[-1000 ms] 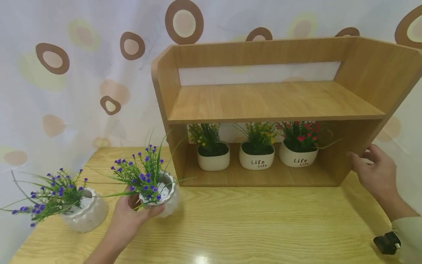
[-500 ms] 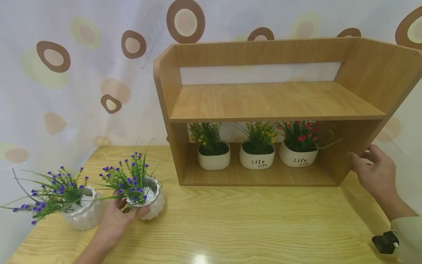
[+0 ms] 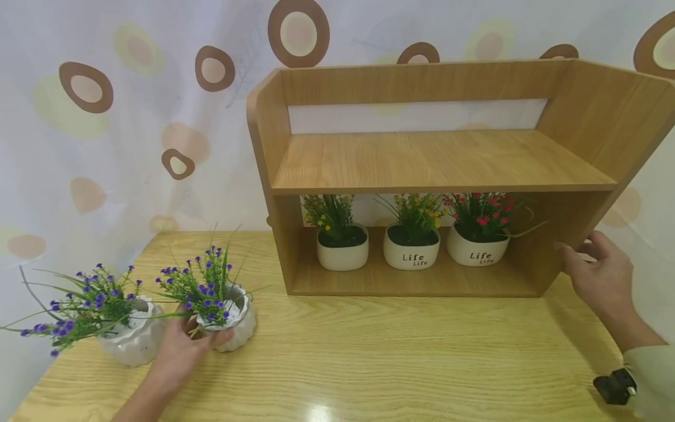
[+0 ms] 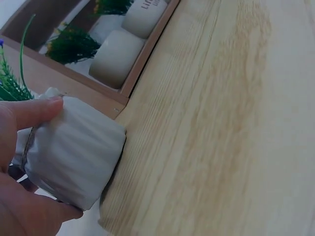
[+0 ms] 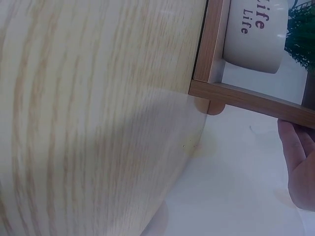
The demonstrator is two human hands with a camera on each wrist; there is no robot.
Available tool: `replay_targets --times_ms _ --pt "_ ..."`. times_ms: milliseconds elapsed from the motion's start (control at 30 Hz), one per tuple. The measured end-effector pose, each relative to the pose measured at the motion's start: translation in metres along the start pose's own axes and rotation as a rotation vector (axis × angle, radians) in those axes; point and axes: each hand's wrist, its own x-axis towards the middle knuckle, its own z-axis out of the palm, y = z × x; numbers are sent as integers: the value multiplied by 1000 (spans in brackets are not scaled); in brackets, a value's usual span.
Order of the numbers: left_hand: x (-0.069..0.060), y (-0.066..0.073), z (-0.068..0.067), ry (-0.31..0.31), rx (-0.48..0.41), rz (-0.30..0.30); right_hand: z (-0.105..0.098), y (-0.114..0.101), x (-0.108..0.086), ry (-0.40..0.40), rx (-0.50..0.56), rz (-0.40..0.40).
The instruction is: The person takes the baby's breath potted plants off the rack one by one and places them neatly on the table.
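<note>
My left hand grips a white ruffled pot of purple artificial flowers, thumb at its rim and fingers round the far side. In the left wrist view the thumb and fingers hold the pot's pale wall, its base close to the table. A matching flower pot stands just left of this hand. At the far right my right hand holds the side panel of a two-tier wooden shelf, thumb at the front edge. The right wrist view shows fingers against the panel's outer face.
On the lower tier stand a cream pot and a "Life" pot, both with yellow flowers, and a "Life" pot with red flowers. A small black object lies on the wooden table by the right sleeve. A patterned curtain hangs behind.
My left hand has carried the purple flower pot leftward, away from the shelf and nearer its matching pot. The right hand stays on the shelf's side.
</note>
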Motion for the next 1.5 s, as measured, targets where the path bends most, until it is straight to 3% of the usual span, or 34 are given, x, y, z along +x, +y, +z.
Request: replay_targets --times_ms 267,500,767,900,1033,1200,1400,1500 --pt "0 -5 -3 -4 15 -1 -2 0 0 -4 -7 12" --pt "-1 -5 -6 -31 6 -48 0 -1 0 -7 27 19" --pt "-2 -5 -6 -22 78 -94 -1 -1 0 -2 16 18" --pt "-4 -5 -7 -45 51 -119 -1 1 0 -3 25 20" --pt "-11 -4 -10 -90 -19 -141 -1 1 -1 -4 -12 4" --pt "-28 -2 -14 -113 -49 -105 -1 1 -1 -1 -52 1" --pt "-50 5 -15 -41 -46 -154 0 2 -1 5 -53 2" --pt "-61 11 -12 -40 -100 -127 -1 2 -1 10 -68 0"
